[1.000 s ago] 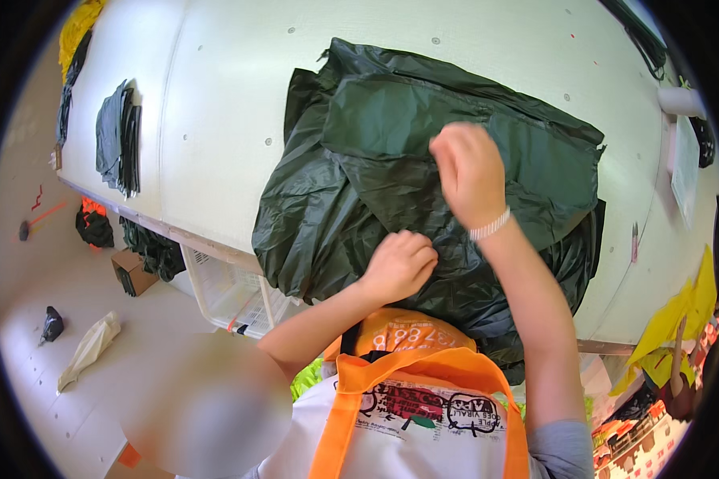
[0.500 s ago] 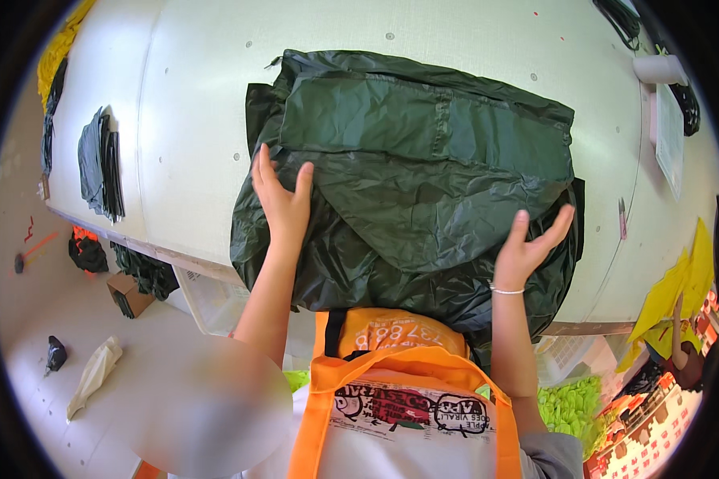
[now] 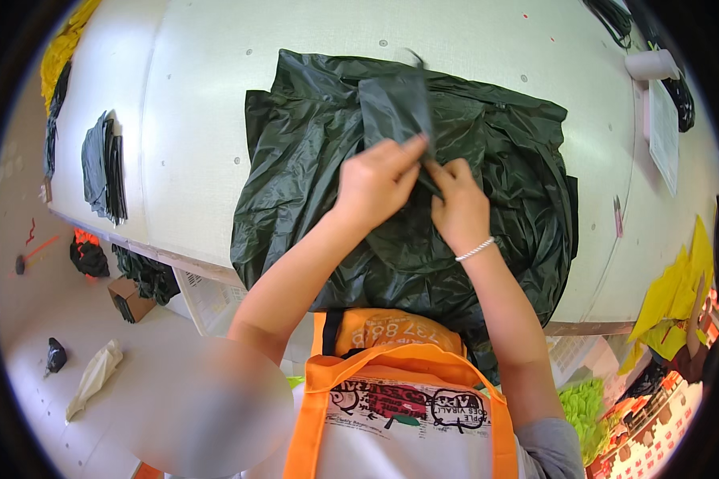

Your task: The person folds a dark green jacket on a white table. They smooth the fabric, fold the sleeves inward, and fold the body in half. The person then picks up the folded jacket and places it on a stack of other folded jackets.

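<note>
A large dark green garment of thin, shiny fabric [image 3: 295,176] lies crumpled on the white table in front of me. Above its middle, a narrow dark green fabric piece [image 3: 391,104] stands raised, smeared by motion at its right edge. My left hand [image 3: 379,180] is closed, pinching the lower right part of this piece between thumb and forefinger. Close beside it, my right hand [image 3: 462,203], with a white bracelet at the wrist, pinches the piece's lower end. A thin dark cord [image 3: 415,57] sticks out at the garment's far edge. Whether the piece is joined to the garment is hidden.
A stack of folded dark fabric [image 3: 104,169] lies on the table's left side. At the right are a white roll [image 3: 653,65], a pale tray [image 3: 663,136] and a small pink-handled tool [image 3: 618,215]. White crates [image 3: 208,299] stand below the near edge. Yellow fabric [image 3: 671,291] hangs at right.
My hands were spread apart over a wide green panel; they have come together at the middle and closed on fabric. The wide panel no longer lies spread; a narrow piece is raised.
</note>
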The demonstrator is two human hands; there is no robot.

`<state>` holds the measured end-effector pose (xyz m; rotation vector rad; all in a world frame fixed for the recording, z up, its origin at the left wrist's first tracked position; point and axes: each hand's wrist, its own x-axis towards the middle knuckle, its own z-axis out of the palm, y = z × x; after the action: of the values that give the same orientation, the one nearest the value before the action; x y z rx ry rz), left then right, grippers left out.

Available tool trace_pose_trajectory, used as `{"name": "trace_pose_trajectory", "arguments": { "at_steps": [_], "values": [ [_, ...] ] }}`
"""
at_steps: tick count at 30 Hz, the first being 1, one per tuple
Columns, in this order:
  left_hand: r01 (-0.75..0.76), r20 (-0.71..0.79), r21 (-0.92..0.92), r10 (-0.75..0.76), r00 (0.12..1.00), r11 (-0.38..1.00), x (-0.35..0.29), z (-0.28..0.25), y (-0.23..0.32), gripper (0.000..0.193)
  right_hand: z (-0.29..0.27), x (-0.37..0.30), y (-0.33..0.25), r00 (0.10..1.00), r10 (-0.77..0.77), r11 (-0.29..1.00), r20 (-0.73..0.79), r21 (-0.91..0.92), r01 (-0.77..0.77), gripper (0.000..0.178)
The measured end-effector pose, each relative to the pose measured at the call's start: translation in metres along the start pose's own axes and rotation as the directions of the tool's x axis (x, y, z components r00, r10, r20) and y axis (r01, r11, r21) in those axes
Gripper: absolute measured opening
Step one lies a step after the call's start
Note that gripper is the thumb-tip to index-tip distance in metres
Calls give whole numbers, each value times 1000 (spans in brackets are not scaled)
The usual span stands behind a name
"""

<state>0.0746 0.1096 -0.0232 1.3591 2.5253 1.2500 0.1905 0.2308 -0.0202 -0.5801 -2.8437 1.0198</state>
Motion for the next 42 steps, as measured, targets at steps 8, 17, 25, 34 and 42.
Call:
{"name": "trace_pose_trajectory", "arguments": {
  "at_steps": [8,17,25,34,42],
  "values": [
    [-153,396,163,77,915,975,-25,24,-26,42,-24,-29,29,936,-227,951,271,269,153,44],
    [85,581,1,-70,811,996,-11,9,-34,42,2,-33,50,912,-403,915,79,7,403,18],
    [-354,406,-52,344,847,934,3,-37,1,44,25,11,55,934,339,932,114,95,-350,16],
    [-335,547,95,232,804,937,-46,5,-48,25,-2,-14,11,898,-435,899,-59,-81,430,36],
    [145,540,-162,-35,841,976,-17,9,-55,11,26,-12,36,883,-456,867,111,-169,469,48]
  ]
}}
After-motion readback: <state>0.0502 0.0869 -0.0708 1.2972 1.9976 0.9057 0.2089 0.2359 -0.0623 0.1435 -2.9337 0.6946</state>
